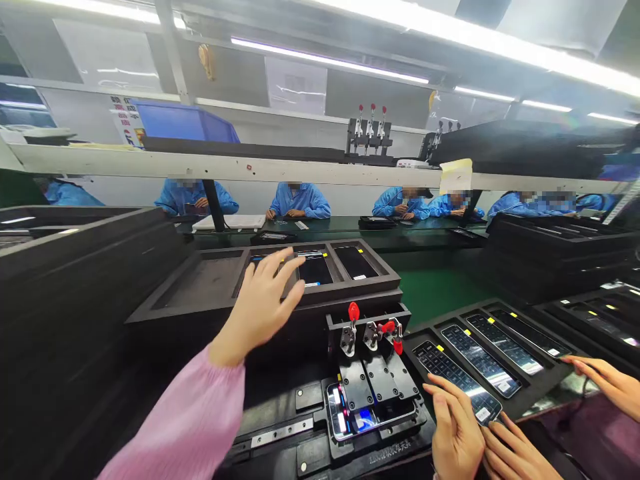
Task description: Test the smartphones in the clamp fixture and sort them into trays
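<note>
My left hand [263,310], in a pink sleeve, hovers with fingers spread over a black foam tray [167,303]. Phone screens lie in the tray's slots, one phone screen [356,262] at its right end; my hand partly covers others. My right hand [453,430] is at the lower right, between a clamping fixture [383,447] and a second tray. Its fingers are stretched and loosely bent, with nothing visible in them. In the fixture, a lit phone [343,413] lies under dark metal press plates [383,377]. Behind the plates stand toggle clamps [353,327] with red handles.
A second foam tray [413,340] holds several phone screens with yellow tabs. A co-worker's hands [517,450] are beside it. Stacked black trays [65,333] rise at the left. A shelf [300,172] crosses ahead; people in blue coats sit beyond it.
</note>
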{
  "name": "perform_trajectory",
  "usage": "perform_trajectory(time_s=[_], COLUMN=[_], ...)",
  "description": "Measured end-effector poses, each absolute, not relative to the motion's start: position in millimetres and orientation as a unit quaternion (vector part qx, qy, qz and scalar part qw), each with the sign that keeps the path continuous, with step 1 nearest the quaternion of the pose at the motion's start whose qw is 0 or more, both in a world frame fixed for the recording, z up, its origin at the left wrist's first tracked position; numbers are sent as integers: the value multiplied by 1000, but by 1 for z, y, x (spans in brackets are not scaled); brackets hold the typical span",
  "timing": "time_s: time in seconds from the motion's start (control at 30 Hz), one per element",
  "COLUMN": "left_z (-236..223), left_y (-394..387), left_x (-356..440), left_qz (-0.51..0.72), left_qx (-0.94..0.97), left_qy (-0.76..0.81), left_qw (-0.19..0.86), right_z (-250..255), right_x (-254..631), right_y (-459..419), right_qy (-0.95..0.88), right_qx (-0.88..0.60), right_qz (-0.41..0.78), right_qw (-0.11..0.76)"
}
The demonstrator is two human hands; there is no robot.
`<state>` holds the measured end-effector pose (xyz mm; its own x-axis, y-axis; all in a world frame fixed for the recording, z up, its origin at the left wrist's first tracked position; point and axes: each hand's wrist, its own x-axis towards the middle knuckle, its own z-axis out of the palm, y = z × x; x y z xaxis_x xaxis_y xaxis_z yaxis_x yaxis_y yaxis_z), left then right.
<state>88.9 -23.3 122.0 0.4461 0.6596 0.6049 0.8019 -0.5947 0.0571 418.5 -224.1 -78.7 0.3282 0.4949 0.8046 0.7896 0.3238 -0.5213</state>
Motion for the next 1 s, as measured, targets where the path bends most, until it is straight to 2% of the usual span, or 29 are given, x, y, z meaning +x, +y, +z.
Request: perform_trajectory(time_s=[0.07,0.17,0.3,0.4,0.5,0.67,0.73,0.87,1.0], left_z=[107,68,2,-26,-13,47,54,25,-25], left_y=[-57,-89,-112,-122,-118,-97,-95,-104,-110], left_x=[74,54,51,59,64,67,71,82,92], left_qz=[-290,-230,-183,-177,-204,-350,-332,-216,-193], left_qx=[-864,-881,-883,-887,-894,-858,-859,-877,-891], left_qy=[-404,-413,-420,-400,-365,-352,-357,-381,-365], left_qw=[81,9,-99,-151,-159,-133,-153,-196,-190], right_z=[-69,-58,-54,-55,-57,-59,-59,-54,-33], right_x=[378,345,336,334,334,337,337,339,341], right_y=[-199,-167,-152,-155,-160,-166,-166,-156,-132], right_qy=[-500,-502,-520,-529,-528,-497,-502,-505,-492], right_qx=[-592,-605,-609,-616,-617,-614,-618,-648,-644], right_qz=[-122,-87,-42,-30,-36,-58,-51,-32,-21], right_qw=[621,612,597,583,582,611,603,570,586])
